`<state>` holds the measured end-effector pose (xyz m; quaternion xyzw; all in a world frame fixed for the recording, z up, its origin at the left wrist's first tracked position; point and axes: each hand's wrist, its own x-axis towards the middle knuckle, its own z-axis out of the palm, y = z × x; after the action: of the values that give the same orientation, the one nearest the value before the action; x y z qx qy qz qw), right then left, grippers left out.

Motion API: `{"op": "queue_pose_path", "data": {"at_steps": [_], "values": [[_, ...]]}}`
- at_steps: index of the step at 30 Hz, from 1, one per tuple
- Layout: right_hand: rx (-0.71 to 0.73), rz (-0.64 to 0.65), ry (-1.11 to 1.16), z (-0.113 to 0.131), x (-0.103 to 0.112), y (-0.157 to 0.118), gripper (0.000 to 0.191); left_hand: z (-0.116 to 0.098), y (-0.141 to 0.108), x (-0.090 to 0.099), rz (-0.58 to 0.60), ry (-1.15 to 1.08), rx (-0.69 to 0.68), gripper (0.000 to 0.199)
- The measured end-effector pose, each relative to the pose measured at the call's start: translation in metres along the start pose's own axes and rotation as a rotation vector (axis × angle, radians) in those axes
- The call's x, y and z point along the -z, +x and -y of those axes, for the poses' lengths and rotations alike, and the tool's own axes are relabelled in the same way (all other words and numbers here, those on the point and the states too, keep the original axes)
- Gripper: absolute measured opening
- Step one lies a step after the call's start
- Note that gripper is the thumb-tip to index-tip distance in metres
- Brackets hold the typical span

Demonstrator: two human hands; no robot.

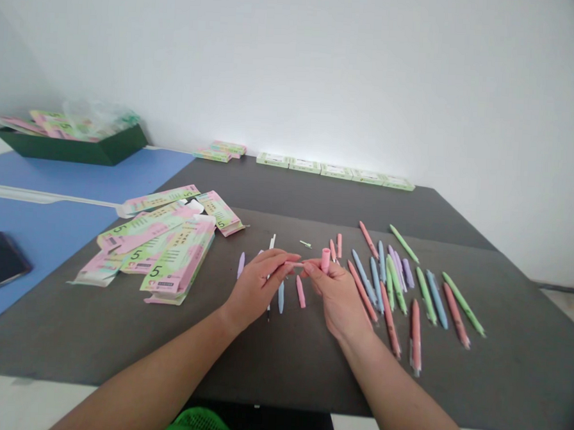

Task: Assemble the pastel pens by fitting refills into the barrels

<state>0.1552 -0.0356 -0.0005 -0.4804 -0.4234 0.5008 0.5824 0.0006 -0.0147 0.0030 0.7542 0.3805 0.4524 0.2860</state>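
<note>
My left hand (259, 274) pinches one end of a slim pink pen part (294, 264) between thumb and fingertips. The other end meets the fingertips of my right hand (334, 288), which also grips a short pink pen barrel (326, 259) standing upright. Under and between the hands lie a pink pen piece (301, 292), a blue pen piece (281, 297) and a thin white refill (273, 242), partly hidden by my left hand. A purple pen piece (241, 264) is left of that hand. A small green clip-like part (305, 244) lies just beyond both hands.
Several pink, blue, green and purple pens (420, 296) are spread to the right. Pink-green cartons (181, 254) pile up at left. Green-white boxes (336, 171) line the back by the wall. A dark green bin (78, 151) and a phone (0, 263) are far left.
</note>
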Motion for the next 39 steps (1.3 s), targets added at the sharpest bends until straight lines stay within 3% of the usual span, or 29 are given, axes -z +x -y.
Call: {"op": "queue_pose_path", "data": {"at_steps": [6, 12, 16, 21, 25, 30, 34, 39], "values": [[0.020, -0.025, -0.005, 0.002, -0.005, -0.003, 0.010, -0.004, 0.000, 0.000, -0.018, -0.050, 0.088, 0.022], [0.013, 0.018, -0.100, 0.004, -0.005, -0.004, 0.023, -0.001, 0.002, -0.003, 0.004, -0.372, 0.370, 0.025], [0.122, 0.064, -0.353, 0.010, 0.012, 0.004, 0.025, 0.006, 0.005, 0.001, -0.058, -0.505, 0.420, 0.025], [0.365, 0.175, -0.774, 0.018, 0.028, 0.012, 0.022, 0.007, 0.007, 0.007, -0.079, -0.511, 0.414, 0.024], [0.432, 0.212, -0.950, 0.019, 0.027, 0.011, 0.026, 0.003, 0.007, 0.007, -0.054, -0.395, 0.393, 0.025], [0.429, 0.207, -1.034, 0.018, 0.022, 0.006, 0.025, -0.002, 0.008, 0.009, 0.030, -0.174, 0.322, 0.024], [0.440, 0.213, -1.058, 0.015, 0.021, 0.006, 0.023, 0.000, 0.008, 0.008, 0.096, -0.037, 0.183, 0.021], [0.450, 0.247, -1.097, 0.010, 0.018, 0.007, 0.018, 0.006, 0.006, 0.004, 0.042, 0.100, -0.011, 0.022]]}}
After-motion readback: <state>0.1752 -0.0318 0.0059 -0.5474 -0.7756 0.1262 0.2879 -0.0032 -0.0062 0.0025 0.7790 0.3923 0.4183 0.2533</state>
